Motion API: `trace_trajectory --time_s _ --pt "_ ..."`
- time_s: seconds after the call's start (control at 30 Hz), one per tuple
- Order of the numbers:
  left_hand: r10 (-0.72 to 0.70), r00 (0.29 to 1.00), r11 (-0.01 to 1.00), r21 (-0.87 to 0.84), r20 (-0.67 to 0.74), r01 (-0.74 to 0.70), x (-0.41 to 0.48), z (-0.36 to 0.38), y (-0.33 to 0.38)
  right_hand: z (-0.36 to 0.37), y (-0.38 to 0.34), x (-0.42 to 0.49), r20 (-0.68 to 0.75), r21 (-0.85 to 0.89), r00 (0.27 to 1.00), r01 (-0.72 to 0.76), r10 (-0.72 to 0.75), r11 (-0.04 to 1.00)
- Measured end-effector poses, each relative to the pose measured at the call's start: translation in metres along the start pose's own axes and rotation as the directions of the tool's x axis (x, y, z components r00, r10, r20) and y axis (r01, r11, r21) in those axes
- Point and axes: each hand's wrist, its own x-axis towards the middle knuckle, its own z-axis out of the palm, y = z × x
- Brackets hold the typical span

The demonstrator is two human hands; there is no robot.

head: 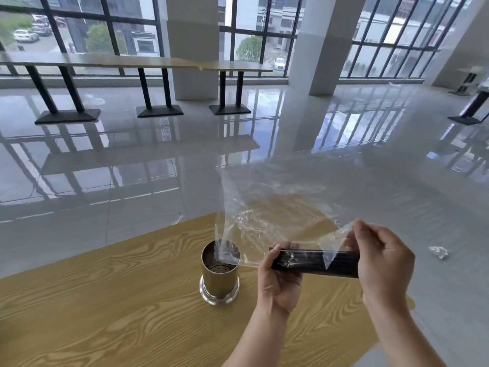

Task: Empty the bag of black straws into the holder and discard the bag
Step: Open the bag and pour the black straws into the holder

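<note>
A bundle of black straws (315,263) lies level between my two hands, above the wooden table. My left hand (277,282) grips its left end. My right hand (383,260) holds its right end and pinches the edge of the clear plastic bag (275,202). The loose bag billows up and to the left, and its lower corner hangs over the mouth of the metal holder (220,274). The holder stands upright on the table, left of my hands, and looks empty, with a perforated bottom showing.
The wooden table (105,300) ends just behind the holder and to the right of my arms. A crumpled piece of plastic (439,252) lies on the glossy floor at right. Long tables (132,62) on black legs stand by the far windows.
</note>
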Motion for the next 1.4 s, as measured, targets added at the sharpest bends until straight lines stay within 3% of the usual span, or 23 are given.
trace_trajectory --time_s 0.43,0.8,0.93,1.13,1.27,1.4 --pt "0.067 0.998 0.989 -0.134 -0.006 -0.067 0.013 -0.001 0.013 0.054 -0.058 0.019 0.301 -0.253 0.921 0.327 -0.247 0.911" --pt "0.081 0.996 0.974 -0.209 -0.023 -0.084 0.017 0.003 0.032 0.088 -0.086 0.022 0.462 -0.287 0.852 0.406 -0.245 0.868" --pt "0.080 0.994 0.962 -0.256 -0.068 -0.095 0.019 0.004 0.039 0.084 -0.089 0.030 0.580 -0.367 0.800 0.426 -0.155 0.827" --pt "0.087 0.992 0.950 -0.293 -0.092 -0.111 0.020 0.006 0.045 0.055 -0.071 0.028 0.584 -0.435 0.812 0.326 -0.013 0.839" --pt "0.089 0.991 0.947 -0.302 -0.096 -0.114 0.022 0.008 0.043 0.053 -0.062 0.023 0.508 -0.417 0.861 0.248 -0.002 0.875" --pt "0.098 0.994 0.954 -0.279 -0.052 -0.109 0.019 0.011 0.038 0.059 -0.071 0.035 0.452 -0.358 0.889 0.258 -0.076 0.897"
